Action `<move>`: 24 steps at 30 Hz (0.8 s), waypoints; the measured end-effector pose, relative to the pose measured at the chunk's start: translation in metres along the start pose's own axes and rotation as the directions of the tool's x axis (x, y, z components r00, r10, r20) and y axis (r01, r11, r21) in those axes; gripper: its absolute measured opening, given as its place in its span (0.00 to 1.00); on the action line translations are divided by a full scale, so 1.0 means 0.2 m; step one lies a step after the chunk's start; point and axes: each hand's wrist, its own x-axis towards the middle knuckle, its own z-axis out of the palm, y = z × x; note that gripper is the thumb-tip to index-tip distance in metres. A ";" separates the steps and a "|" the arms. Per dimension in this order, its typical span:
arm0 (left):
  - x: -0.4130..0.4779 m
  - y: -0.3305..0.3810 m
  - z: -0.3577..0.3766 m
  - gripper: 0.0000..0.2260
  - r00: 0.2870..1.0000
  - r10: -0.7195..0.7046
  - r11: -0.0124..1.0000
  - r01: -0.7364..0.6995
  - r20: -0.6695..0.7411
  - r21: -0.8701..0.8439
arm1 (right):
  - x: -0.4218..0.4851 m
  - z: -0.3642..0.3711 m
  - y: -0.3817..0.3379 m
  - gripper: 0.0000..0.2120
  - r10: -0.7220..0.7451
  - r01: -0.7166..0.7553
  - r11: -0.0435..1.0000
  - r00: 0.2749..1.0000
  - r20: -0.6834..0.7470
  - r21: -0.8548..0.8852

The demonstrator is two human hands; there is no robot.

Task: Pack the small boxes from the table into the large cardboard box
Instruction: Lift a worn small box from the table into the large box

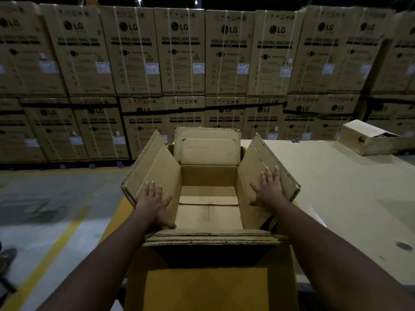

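The large cardboard box [208, 176] stands open in front of me, all its flaps spread and its inside bare down to the bottom. My left hand [152, 202] lies flat on the left flap with straight fingers, the thumb at the inner edge. My right hand [269, 187] presses flat on the right flap the same way. One small box [368, 138] lies on the table [336, 187] at the far right, well away from both hands.
The large box sits at the table's left edge, with grey floor and yellow lines [51, 243] to the left. A wall of stacked washing-machine cartons [202, 63] fills the background. A shoe [6, 257] shows at the far left edge.
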 end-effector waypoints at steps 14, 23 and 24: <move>0.02 -0.03 -0.07 0.55 0.999 -0.043 0.999 0.043 -0.001 0.014 | 0.05 -0.01 -0.04 0.40 -0.019 0.020 1.000 0.999 -0.044 0.022; 0.11 -0.05 -0.09 0.53 0.997 -0.056 0.993 0.061 -0.047 0.101 | 0.11 -0.05 -0.05 0.40 0.010 -0.006 0.998 0.998 -0.064 0.063; 0.13 -0.04 -0.10 0.53 0.997 -0.056 0.994 0.061 -0.061 0.095 | 0.12 -0.07 -0.06 0.40 0.010 -0.005 0.998 0.997 -0.072 0.067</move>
